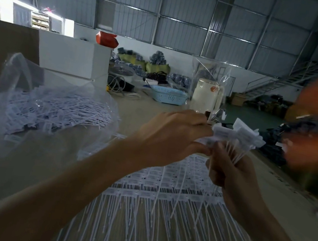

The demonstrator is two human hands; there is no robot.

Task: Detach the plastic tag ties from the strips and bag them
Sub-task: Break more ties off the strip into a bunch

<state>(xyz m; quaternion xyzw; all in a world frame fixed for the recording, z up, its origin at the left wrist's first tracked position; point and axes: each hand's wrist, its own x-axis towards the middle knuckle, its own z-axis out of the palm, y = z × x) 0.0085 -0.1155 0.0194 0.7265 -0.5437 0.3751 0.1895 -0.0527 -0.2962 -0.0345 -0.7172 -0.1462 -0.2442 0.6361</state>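
Tag ties (236,134): white bunch raised between hands, stems gripped in right hand (229,173) fist, heads pinched by left hand (172,135) fingers. Strips (162,195) on table below hands. Clear bag (50,105) of loose ties left of left hand.

Two hands (172,137), one clear bag (51,101), one blue basket (169,95), one cream jug (206,95).
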